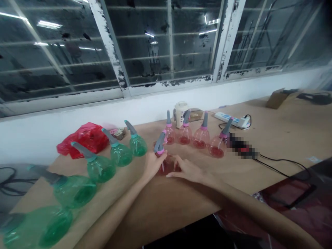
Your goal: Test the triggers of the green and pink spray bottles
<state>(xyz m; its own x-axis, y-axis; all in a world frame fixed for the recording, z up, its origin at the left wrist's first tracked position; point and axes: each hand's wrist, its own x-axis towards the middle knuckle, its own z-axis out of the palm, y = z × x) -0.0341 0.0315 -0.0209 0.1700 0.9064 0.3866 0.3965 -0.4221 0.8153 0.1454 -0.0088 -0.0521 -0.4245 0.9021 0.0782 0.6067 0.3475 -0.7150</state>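
Note:
A clear pink spray bottle [168,166] with a grey trigger head and pink collar stands upright on the table between my hands. My left hand [152,163] is closed around its left side, just below the collar. On the opposite side, my right hand [188,171] curls its fingers and thumb against the lower body. Several more pink spray bottles [201,138] form a row behind it to the right. Along the left side runs a line of green spray bottles [101,168], each with some darker colour at the bottom.
The brown table [145,207] runs along a white wall under barred windows. At the back are a red plastic bag [89,140], a lidded cup [179,116] and a white power strip [232,120]. A cardboard box [278,98] sits far right. Black cables [277,166] cross the right edge.

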